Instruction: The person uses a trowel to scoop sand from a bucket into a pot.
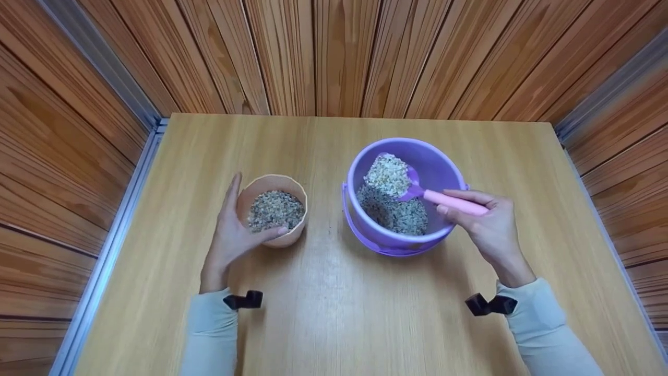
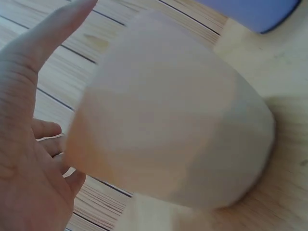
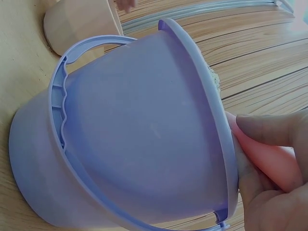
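Observation:
My right hand grips the pink handle of a small purple scoop. Heaped with pale gravel, the scoop's blade is over the mouth of a purple bucket; more grey gravel lies inside. The right wrist view has the fingers close by the bucket's rim, with the blade mostly hidden behind it. On the left, a peach faceted pot stands partly filled with mixed gravel. My left hand spreads around its left side, fingers extended, the thumb reaching across the near rim.
Both containers stand on a light wooden table, the bucket right of the pot. The bucket's handle hangs down at its front. Wood-plank walls and metal rails border the table.

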`<action>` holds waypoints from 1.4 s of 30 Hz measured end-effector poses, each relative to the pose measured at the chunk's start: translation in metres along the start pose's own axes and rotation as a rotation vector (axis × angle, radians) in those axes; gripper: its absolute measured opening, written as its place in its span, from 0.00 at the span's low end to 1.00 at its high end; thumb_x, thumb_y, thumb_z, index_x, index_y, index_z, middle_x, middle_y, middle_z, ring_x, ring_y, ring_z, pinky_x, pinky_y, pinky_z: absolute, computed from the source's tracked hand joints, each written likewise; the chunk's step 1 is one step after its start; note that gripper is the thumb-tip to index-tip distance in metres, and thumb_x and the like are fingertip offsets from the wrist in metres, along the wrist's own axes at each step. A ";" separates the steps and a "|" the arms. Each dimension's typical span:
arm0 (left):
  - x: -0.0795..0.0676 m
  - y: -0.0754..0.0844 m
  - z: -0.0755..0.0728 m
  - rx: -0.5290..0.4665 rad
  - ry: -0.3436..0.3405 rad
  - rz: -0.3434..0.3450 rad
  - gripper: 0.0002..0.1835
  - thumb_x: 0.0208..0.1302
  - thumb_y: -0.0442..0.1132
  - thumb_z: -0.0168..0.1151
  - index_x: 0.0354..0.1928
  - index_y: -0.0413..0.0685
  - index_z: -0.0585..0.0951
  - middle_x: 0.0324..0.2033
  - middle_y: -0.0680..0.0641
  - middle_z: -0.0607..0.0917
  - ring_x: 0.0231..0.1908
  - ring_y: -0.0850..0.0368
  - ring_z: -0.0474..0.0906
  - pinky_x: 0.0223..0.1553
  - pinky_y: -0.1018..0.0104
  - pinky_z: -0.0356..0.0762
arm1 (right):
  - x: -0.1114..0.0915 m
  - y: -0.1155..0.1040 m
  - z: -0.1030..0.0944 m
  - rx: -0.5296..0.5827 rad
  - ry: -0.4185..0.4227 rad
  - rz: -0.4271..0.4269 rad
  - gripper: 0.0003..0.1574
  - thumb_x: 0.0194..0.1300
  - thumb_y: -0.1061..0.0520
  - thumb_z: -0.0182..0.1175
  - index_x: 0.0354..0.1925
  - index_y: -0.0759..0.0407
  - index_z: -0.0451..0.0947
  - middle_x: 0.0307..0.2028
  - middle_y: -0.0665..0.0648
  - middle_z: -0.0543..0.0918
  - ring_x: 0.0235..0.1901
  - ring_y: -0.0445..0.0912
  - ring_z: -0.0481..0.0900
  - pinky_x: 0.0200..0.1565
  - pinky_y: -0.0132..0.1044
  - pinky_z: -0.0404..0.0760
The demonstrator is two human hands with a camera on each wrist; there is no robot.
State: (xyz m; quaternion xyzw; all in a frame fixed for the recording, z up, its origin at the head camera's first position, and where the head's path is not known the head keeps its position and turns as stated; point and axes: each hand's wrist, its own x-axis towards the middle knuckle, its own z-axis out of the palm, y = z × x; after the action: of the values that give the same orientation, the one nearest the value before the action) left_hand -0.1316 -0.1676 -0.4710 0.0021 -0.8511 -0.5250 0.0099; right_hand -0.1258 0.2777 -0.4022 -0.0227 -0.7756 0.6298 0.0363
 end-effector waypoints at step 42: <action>-0.006 -0.029 0.015 -0.231 0.054 -0.010 0.71 0.35 0.45 0.90 0.80 0.55 0.53 0.76 0.50 0.59 0.74 0.52 0.55 0.74 0.50 0.55 | -0.009 -0.035 0.016 0.010 0.029 -0.020 0.25 0.52 0.64 0.79 0.49 0.69 0.86 0.41 0.56 0.89 0.41 0.47 0.86 0.41 0.33 0.87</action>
State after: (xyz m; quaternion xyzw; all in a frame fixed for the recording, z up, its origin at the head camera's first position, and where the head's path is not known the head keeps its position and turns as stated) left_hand -0.1265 -0.1675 -0.5040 0.0195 -0.7842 -0.6195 0.0303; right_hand -0.1178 0.2538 -0.3715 -0.0238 -0.7719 0.6330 0.0538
